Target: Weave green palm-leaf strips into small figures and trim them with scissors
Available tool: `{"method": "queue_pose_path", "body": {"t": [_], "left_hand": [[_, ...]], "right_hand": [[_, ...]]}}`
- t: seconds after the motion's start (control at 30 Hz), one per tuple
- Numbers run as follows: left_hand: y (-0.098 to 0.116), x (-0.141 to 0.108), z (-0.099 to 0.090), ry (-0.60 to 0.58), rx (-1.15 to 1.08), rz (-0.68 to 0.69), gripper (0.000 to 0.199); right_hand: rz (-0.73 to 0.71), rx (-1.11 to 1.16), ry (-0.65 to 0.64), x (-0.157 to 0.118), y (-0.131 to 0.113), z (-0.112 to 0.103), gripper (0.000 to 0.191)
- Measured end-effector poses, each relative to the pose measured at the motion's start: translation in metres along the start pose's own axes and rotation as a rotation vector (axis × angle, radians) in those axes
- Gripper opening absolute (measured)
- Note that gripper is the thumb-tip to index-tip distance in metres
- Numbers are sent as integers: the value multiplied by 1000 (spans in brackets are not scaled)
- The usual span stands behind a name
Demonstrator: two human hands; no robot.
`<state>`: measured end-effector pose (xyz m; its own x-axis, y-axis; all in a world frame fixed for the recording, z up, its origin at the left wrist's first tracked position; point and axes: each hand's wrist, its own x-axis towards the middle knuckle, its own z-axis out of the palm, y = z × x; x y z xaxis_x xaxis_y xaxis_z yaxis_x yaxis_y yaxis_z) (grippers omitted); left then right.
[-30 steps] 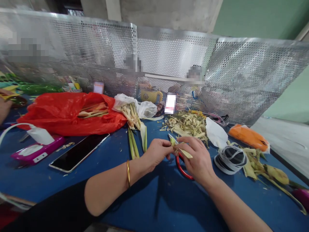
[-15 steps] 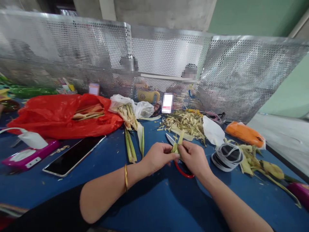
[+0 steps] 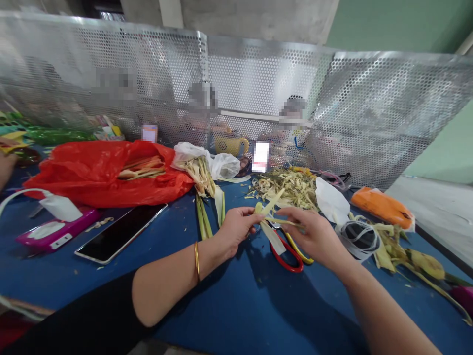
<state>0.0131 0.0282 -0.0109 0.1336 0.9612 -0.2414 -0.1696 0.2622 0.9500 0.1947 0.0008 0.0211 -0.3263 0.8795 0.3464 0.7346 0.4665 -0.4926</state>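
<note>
Pale leaf strips [image 3: 270, 234] are pinched in the grip of the left hand [image 3: 238, 227]; whether the right hand [image 3: 314, 234] grasps also, one cannot tell. From the strips, scissors [image 3: 291, 269] lie toward five o'clock, shavings [image 3: 286, 190] toward one, phone [image 3: 123, 232] toward nine.

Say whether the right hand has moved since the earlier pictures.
Yes: the right hand has shifted to the right, nearer the black-and-white coil on the blue table.
</note>
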Motion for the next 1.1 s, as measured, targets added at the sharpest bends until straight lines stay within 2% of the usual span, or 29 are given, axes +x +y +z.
{"method": "queue_pose_path", "body": {"t": [0.13, 0.27, 0.37, 0.47, 0.67, 0.77, 0.93, 1.1], "left_hand": [[1, -5, 1, -35, 52, 19, 29], [0, -8, 0, -125, 51, 15, 28], [1, -10, 1, -161, 57, -15, 25], [1, -12, 4, -198, 54, -43, 25], [0, -11, 5, -197, 95, -72, 20], [-2, -9, 3, -189, 90, -59, 18], [-2, -9, 3, -179, 53, -59, 21], [-2, -9, 5, -151, 116, -24, 21]], "right_hand": [[126, 549, -36, 0, -6, -1, 22], [175, 836, 17, -1, -11, 8, 22], [123, 814, 126, 0, -10, 13, 14], [79, 773, 226, 1, -6, 17, 19], [289, 735, 97, 1, -3, 22, 24], [365, 683, 75, 1, -3, 23, 22], [441, 681, 15, 1, -1, 23, 20], [421, 662, -6, 0, 4, 28, 19]]}}
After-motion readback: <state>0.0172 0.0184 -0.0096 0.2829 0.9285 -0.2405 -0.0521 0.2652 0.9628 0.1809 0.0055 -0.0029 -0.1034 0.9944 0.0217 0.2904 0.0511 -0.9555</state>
